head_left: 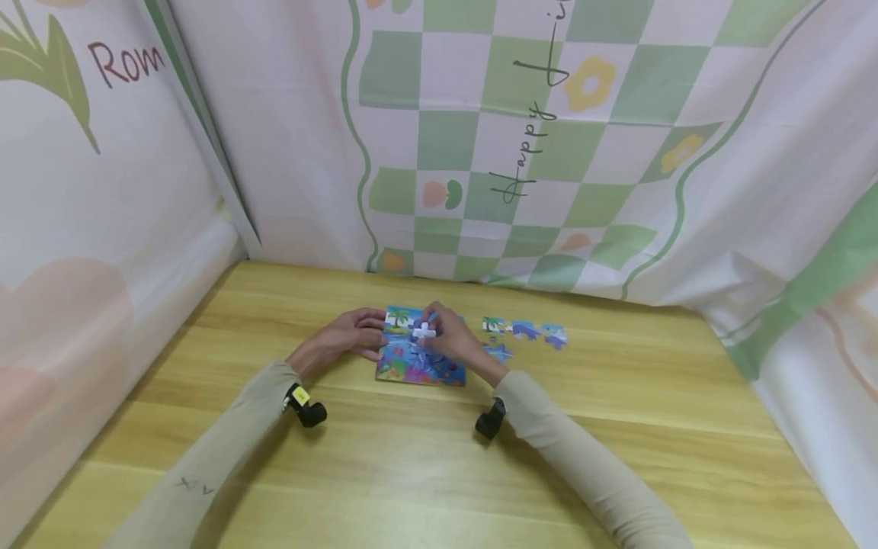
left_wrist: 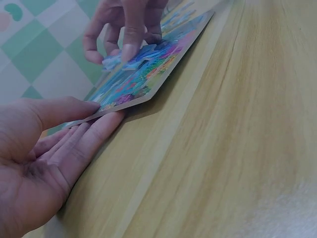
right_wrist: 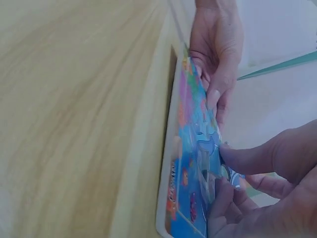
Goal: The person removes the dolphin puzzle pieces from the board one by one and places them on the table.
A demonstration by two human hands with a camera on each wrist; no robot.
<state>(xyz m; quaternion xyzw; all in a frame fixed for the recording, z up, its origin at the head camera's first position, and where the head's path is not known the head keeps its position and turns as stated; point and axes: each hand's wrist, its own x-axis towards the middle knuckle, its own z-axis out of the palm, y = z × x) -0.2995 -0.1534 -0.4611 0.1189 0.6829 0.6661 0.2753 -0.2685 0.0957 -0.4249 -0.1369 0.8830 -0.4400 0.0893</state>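
Note:
A colourful jigsaw puzzle board (head_left: pixel 394 374) with a sea scene and a palm tree lies on the wooden table. My left hand (head_left: pixel 343 335) grips its left edge, thumb on top and fingers underneath, as the left wrist view shows. Over the upper middle of the board, my right hand (head_left: pixel 449 335) pinches a puzzle piece (head_left: pixel 424 331) whose pale side shows in the head view. In the right wrist view the right thumb (right_wrist: pixel 252 161) and fingertips are right at the picture's surface, partly hiding the piece.
To the right of the board lie several loose puzzle pieces (head_left: pixel 525 329), one of them partly behind the right wrist. A printed curtain (head_left: pixel 466 137) hangs along the back edge of the table (head_left: pixel 384 473), and more cloth hangs at both sides.

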